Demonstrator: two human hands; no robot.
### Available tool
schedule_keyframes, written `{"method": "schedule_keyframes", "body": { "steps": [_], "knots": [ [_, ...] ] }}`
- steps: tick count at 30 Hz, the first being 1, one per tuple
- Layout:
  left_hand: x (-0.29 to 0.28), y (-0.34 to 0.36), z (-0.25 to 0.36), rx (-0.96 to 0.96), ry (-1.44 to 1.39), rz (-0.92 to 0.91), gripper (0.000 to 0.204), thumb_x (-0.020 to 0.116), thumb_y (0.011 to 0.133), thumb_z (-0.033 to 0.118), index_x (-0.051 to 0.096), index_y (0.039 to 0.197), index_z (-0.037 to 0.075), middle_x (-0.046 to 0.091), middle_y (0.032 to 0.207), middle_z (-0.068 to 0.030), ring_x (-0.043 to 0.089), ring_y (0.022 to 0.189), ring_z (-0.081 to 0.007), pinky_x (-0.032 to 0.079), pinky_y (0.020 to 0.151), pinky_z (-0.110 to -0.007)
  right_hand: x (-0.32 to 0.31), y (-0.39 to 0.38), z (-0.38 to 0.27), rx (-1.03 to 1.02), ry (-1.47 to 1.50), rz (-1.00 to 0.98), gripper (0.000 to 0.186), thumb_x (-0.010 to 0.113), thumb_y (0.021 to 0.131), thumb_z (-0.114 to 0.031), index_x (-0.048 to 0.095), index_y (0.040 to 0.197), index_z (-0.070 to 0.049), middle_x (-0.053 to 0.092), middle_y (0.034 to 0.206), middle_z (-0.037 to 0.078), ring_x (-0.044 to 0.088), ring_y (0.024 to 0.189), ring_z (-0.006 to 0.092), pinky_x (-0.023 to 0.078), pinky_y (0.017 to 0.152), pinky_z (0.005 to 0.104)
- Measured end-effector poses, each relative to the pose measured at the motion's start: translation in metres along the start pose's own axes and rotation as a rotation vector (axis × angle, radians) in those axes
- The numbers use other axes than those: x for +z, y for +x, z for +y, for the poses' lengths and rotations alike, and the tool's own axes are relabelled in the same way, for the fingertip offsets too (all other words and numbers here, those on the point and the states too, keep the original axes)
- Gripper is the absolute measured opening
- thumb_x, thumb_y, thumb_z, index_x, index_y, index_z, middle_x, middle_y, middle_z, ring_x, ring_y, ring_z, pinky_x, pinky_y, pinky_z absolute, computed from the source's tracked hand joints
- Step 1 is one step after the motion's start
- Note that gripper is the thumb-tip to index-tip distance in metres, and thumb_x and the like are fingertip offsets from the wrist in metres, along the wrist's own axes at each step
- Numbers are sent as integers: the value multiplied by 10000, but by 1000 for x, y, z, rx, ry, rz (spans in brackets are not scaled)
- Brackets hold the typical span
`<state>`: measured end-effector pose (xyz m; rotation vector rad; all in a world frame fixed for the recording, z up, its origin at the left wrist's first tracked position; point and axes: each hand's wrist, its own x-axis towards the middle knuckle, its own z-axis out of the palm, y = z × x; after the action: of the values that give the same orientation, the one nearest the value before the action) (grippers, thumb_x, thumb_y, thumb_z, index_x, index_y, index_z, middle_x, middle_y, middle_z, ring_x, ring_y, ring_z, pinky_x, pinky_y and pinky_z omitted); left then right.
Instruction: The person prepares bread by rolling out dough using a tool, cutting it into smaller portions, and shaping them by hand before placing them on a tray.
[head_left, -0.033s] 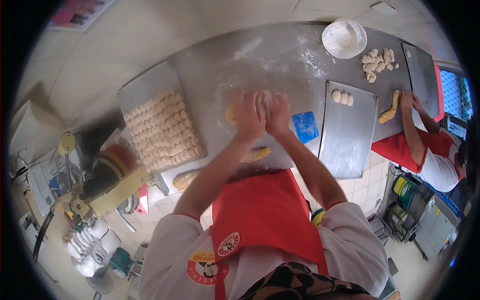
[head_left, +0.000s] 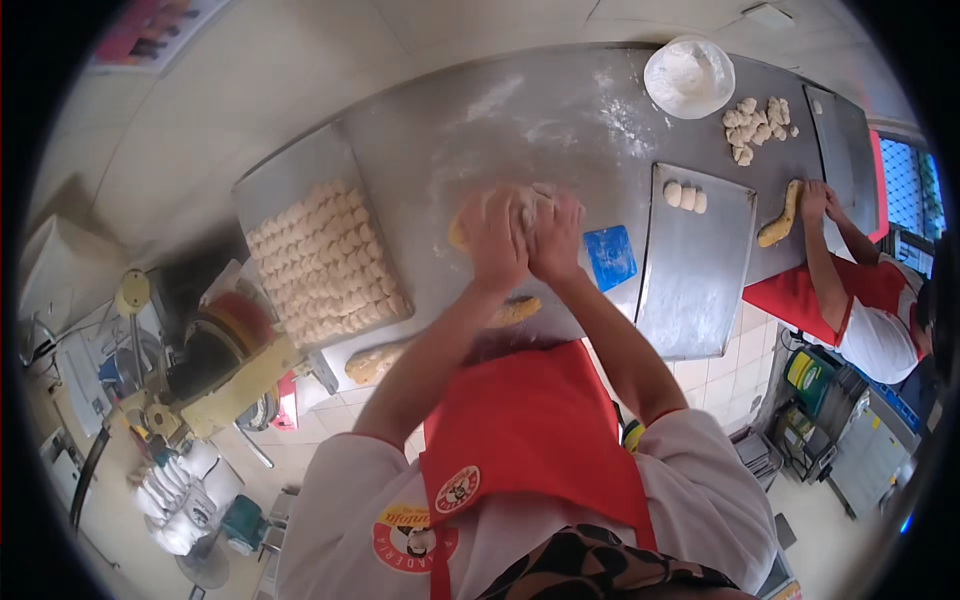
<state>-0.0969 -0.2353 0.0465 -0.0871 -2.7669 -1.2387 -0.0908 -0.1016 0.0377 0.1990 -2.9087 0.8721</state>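
Note:
Over the middle of the floured steel table point(head_left: 420, 130), my left hand point(head_left: 497, 235) and my right hand point(head_left: 552, 232) press side by side with fingers curled down. Both are closed on a piece of dough point(head_left: 457, 234); its yellowish edge shows left of my left hand, and the rest is hidden. Motion softens the fingers' outline. A blue dough scraper point(head_left: 610, 257) lies just right of my right hand. Nearer to me, a yellowish dough strip point(head_left: 517, 312) rests between my forearms. Another dough piece point(head_left: 372, 364) lies by the near edge, partly behind my left forearm.
On the left, a tray point(head_left: 290, 165) carries rows of dough balls point(head_left: 320, 260). To the right stands another tray point(head_left: 695, 270) with several dough pieces point(head_left: 685, 197). A flour bowl point(head_left: 690, 78) and dough lumps point(head_left: 755, 128) sit farther back. A co-worker's hands point(head_left: 815, 198) touch a dough roll point(head_left: 780, 215).
My hands have shifted slightly, the right one's fingers now more curled over the dough. My forearms have moved a little. The trays and scraper stay in place.

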Motion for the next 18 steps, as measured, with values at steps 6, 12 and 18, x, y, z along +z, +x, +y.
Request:
{"method": "schedule_keyframes", "body": {
  "steps": [6, 12, 18],
  "knots": [
    [38, 34, -43, 48, 603, -189, 537, 385, 1066, 340, 393, 1579, 182, 291, 1679, -101, 189, 1568, -368, 66, 1203, -699, 40, 30, 32, -104, -117, 81, 545, 590, 954, -324, 526, 1438, -82, 478, 1529, 156, 397, 1459, 409, 258, 1183, 654],
    [62, 92, -61, 77, 211, -270, 599, 409, 1069, 452, 339, 1615, 215, 318, 1674, -77, 236, 1555, -360, 110, 1175, -739, 34, 115, 95, 303, 152, -208, 539, 582, 981, -328, 531, 1424, -27, 529, 1468, 215, 491, 1370, 418, 337, 1145, 613],
    [-12, 157, -67, -201, 299, -443, 604, 506, 1026, 553, 491, 1540, 236, 404, 1629, -94, 312, 1527, -355, 290, 1191, -577, -103, 216, 200, 330, 14, 495, 374, 563, 909, -223, 662, 1154, 42, 688, 1082, 274, 642, 1120, 449, 501, 959, 495]
  ]
}}
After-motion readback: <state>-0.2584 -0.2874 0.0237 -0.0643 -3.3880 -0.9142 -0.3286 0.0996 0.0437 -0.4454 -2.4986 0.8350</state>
